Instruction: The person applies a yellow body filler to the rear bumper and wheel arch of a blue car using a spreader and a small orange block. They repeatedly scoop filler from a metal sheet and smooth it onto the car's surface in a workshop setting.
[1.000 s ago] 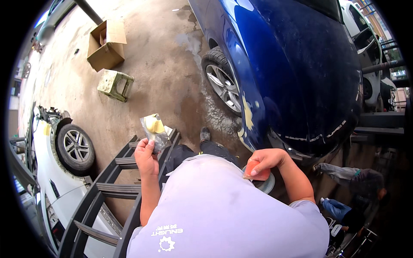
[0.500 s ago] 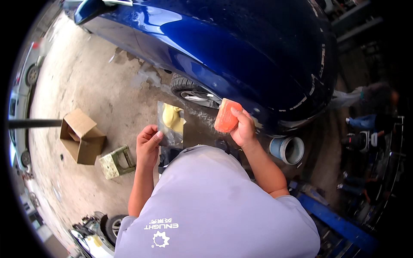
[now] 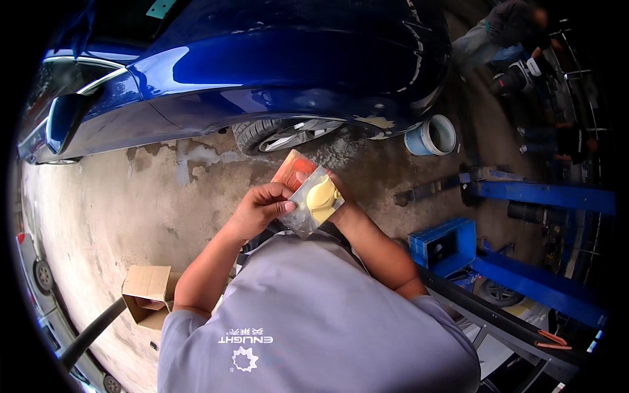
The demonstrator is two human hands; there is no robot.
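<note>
My left hand (image 3: 261,208) pinches the edge of a greyish, see-through plastic sheet (image 3: 303,218) between thumb and fingers. A smooth mound of yellow putty (image 3: 321,198) sits on the sheet. Behind the sheet, my right hand (image 3: 347,204) is mostly covered, with part of its back and wrist showing. It holds a flat orange putty spreader (image 3: 293,168), whose upper part sticks out past the sheet. Both hands are close together in front of my body. Ahead is the blue car (image 3: 262,65), with a pale patch (image 3: 375,122) low on its bumper behind the front wheel (image 3: 288,134).
A white-and-blue bucket (image 3: 419,139) stands by the bumper. At the right are a blue crate (image 3: 427,245) and blue lift arms (image 3: 537,196). An open cardboard box (image 3: 145,288) lies at the lower left. Another person (image 3: 498,33) is at the upper right.
My hands have come together; the spreader has moved left behind the sheet, which is now tilted. The view has turned, bringing the blue crate in and taking the small green stool out.
</note>
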